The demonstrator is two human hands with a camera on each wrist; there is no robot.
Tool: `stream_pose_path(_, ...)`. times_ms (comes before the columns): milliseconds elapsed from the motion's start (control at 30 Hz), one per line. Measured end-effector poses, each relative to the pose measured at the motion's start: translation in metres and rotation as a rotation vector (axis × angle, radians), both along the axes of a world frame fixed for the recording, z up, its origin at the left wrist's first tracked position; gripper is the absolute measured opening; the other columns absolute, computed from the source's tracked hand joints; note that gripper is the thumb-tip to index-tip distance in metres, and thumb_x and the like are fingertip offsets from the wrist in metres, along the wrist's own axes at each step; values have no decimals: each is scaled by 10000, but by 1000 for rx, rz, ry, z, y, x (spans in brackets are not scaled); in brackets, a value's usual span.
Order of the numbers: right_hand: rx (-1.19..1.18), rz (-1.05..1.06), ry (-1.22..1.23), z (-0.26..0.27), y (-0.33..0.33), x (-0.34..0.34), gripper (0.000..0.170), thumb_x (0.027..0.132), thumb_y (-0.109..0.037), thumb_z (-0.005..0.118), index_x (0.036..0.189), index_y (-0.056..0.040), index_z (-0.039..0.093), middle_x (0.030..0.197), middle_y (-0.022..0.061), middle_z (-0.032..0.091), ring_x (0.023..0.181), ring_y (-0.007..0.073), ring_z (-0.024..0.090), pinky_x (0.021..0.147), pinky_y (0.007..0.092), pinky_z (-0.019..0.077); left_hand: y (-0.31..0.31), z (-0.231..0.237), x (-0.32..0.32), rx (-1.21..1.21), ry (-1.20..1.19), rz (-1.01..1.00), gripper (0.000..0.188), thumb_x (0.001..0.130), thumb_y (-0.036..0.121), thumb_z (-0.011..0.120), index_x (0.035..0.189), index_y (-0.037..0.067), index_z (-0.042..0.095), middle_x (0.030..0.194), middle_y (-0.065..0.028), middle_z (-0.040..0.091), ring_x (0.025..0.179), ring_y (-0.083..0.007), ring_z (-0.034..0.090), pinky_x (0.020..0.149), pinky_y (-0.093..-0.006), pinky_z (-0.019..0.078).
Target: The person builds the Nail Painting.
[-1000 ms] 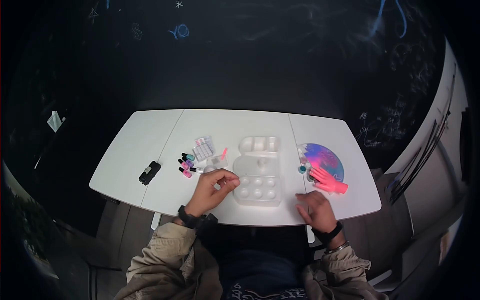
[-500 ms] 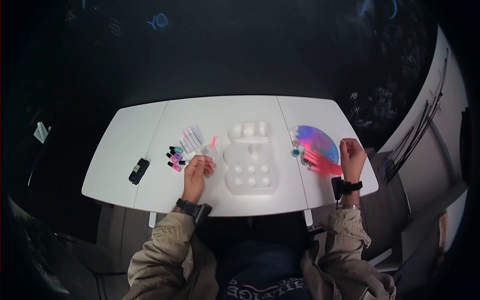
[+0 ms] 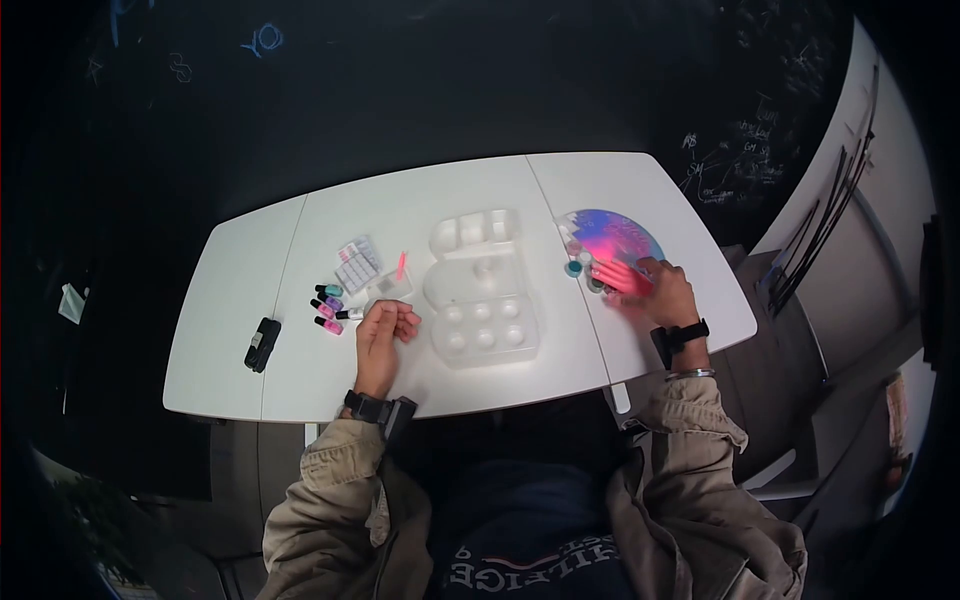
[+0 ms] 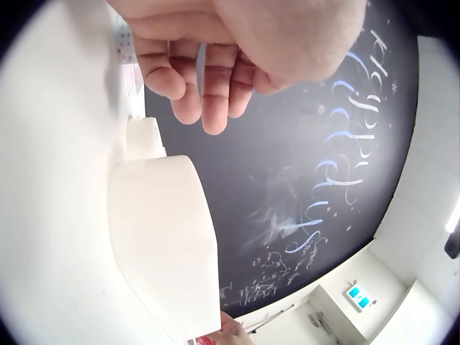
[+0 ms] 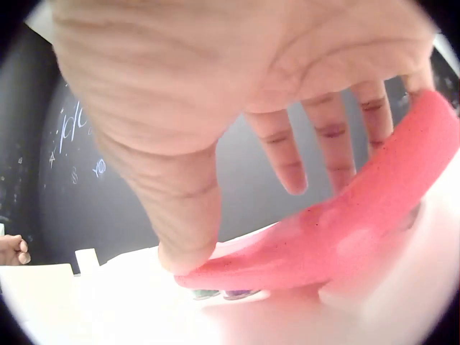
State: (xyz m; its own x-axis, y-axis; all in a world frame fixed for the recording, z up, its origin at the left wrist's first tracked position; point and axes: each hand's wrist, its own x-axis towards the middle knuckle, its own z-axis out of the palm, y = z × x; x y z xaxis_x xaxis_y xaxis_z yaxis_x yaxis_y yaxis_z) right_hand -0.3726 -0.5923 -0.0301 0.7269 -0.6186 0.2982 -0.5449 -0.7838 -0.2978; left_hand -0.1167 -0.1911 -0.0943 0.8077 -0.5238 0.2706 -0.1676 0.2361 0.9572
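My right hand is at the pink practice hand on the table's right side. In the right wrist view the thumb presses one side of the pink rubber hand, and the fingers reach over its far side, some tips hidden behind it. My left hand hovers near the table's front with fingers loosely curled, holding nothing. Just right of it lies a white tray organizer with round wells and compartments. Beyond the left hand are several nail polish bottles and a clear compartment case.
A round blue and purple mat lies under and behind the pink hand, with small jars at its left edge. A pink stick rests by a clear box. Far left is a black device. A chalkboard stands behind.
My right hand swung out to the right, then came in onto the pink practice hand. My left hand drew back from beside the tray and stays loosely curled. The head view turned right.
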Motion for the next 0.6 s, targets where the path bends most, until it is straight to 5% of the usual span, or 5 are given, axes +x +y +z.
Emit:
stream_pose_path(300, 6, -27, 78, -20, -13, 3, 785, 673, -417, 1008, 1328, -127, 689, 1190, 171, 757, 1104, 410, 737, 895, 549, 630, -1, -1, -1, 29, 16, -67, 316, 1197, 285, 507, 1175, 34, 698, 1019, -56, 754, 852, -98, 634, 794, -263, 504)
stream_pose_path(433, -90, -21, 36, 1, -4, 5, 746, 701, -362, 995, 1332, -115, 684, 1194, 179, 756, 1085, 416, 747, 887, 535, 636, 0, -6, 1, 39, 38, -117, 206, 1147, 176, 606, 1288, 32, 650, 1180, -76, 732, 977, -122, 643, 843, -260, 510)
stream_pose_path(533, -99, 100, -197, 8, -2, 12, 681, 791, -350, 969, 1335, -74, 665, 1193, 162, 761, 1072, 379, 769, 852, 487, 650, -8, -1, -9, 73, -18, -91, 376, 1066, 123, 729, 1409, 41, 599, 1315, -67, 694, 1092, -131, 620, 893, -261, 506)
stream_pose_path(600, 242, 244, -432, 14, 8, 21, 588, 921, -367, 886, 1359, -58, 642, 1198, 148, 758, 1038, 331, 784, 836, 442, 655, -12, 5, -15, 137, -91, -49, 534, 1005, 82, 793, 1487, 51, 565, 1363, -41, 669, 1143, -121, 585, 924, -269, 498)
